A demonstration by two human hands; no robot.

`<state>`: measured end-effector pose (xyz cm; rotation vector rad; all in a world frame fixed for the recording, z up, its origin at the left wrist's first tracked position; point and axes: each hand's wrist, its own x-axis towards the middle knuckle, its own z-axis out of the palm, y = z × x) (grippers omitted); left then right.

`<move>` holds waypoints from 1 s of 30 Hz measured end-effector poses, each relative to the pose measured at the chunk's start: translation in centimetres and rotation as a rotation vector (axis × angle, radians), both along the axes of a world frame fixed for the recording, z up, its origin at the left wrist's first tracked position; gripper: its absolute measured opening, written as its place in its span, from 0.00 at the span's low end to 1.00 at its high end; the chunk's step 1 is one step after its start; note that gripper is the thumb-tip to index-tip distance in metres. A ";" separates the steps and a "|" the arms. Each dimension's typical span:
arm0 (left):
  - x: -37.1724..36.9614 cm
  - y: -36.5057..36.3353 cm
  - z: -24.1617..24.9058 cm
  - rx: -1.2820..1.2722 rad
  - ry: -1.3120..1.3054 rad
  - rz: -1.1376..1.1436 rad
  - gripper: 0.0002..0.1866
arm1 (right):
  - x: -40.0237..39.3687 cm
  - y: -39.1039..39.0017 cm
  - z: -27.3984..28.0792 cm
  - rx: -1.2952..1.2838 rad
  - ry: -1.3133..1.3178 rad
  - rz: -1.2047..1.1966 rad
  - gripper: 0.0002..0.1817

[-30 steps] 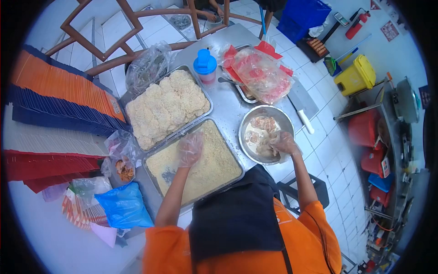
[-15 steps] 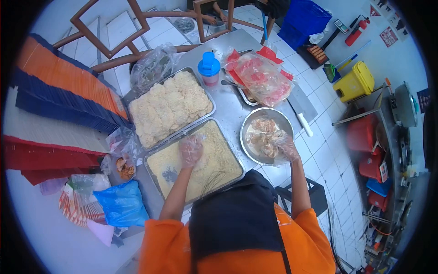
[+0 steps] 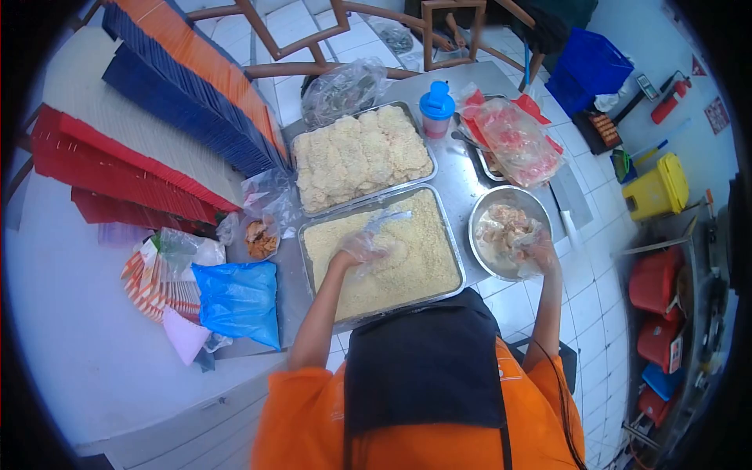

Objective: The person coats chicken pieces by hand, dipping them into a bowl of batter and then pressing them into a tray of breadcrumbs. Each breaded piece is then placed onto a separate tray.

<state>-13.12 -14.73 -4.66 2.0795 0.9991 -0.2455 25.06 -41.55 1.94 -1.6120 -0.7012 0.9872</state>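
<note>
My left hand (image 3: 365,249), in a thin clear plastic glove, lies on pale breadcrumbs in a rectangular metal tray (image 3: 462,276), its fingers stretched out over them. Bare metal shows near its fingertips at the tray's back. My gloved right hand (image 3: 536,252) reaches into the right side of a round steel bowl (image 3: 475,254). Its fingers curl around a piece of raw meat (image 3: 513,247) in whitish liquid; the fingertips are partly hidden. Behind the crumb tray, a second metal tray (image 3: 435,171) is heaped with crumb-coated pieces (image 3: 360,157).
A blue-lidded shaker cup (image 3: 437,110) stands behind the bowl, near a red-and-clear plastic bag (image 3: 513,145). The knife (image 3: 566,223) lies right of the bowl. Stacked folded cartons (image 3: 196,86), a blue bag (image 3: 239,301) and a small bag of brown food (image 3: 261,239) sit left.
The view has shifted, so the table appears farther right. My left hand has shifted within the crumbs, and the bare metal patch now shows at the tray's back. My right hand stays in the bowl.
</note>
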 end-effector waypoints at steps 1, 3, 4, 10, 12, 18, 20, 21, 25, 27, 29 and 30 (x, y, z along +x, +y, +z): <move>0.3 -0.5 0.9 0.116 -0.019 -0.017 0.46 | -0.2 0.1 1.2 -0.042 -0.113 0.010 0.30; 0.3 -2.1 3.0 0.169 -0.109 0.032 0.43 | -0.7 0.5 3.1 -0.076 -0.139 -0.040 0.23; 0.1 -2.7 3.5 0.218 -0.196 0.074 0.41 | -0.8 0.7 3.7 -0.113 -0.212 -0.053 0.21; -1.8 -3.6 5.4 0.446 -0.311 0.045 0.33 | -2.0 1.2 6.8 -0.127 -0.341 -0.130 0.16; -0.8 -3.4 8.3 0.484 -0.190 0.082 0.32 | -1.2 1.0 6.0 -0.124 -0.364 -0.128 0.13; -2.9 1.9 10.1 0.519 -0.193 0.146 0.30 | -1.6 1.1 7.9 -0.117 -0.436 -0.111 0.12; -3.4 4.4 11.8 0.447 -0.264 0.199 0.30 | -2.1 1.2 8.6 -0.130 -0.414 -0.125 0.12; -3.7 6.0 12.6 0.370 -0.311 0.187 0.31 | -2.2 1.2 8.9 -0.153 -0.394 -0.137 0.12; -3.6 14.1 14.9 0.577 0.183 -0.121 0.33 | -2.4 1.0 8.7 -0.086 -0.441 -0.109 0.12; -2.8 16.7 15.9 0.607 0.220 -0.197 0.34 | -2.3 0.9 8.0 -0.124 -0.380 -0.175 0.13; -2.4 19.9 14.9 0.641 0.266 -0.276 0.35 | -1.9 0.6 6.5 -0.110 -0.411 -0.188 0.14; -2.4 22.4 11.9 0.632 0.330 -0.356 0.35 | -1.9 0.6 6.0 -0.118 -0.438 -0.199 0.14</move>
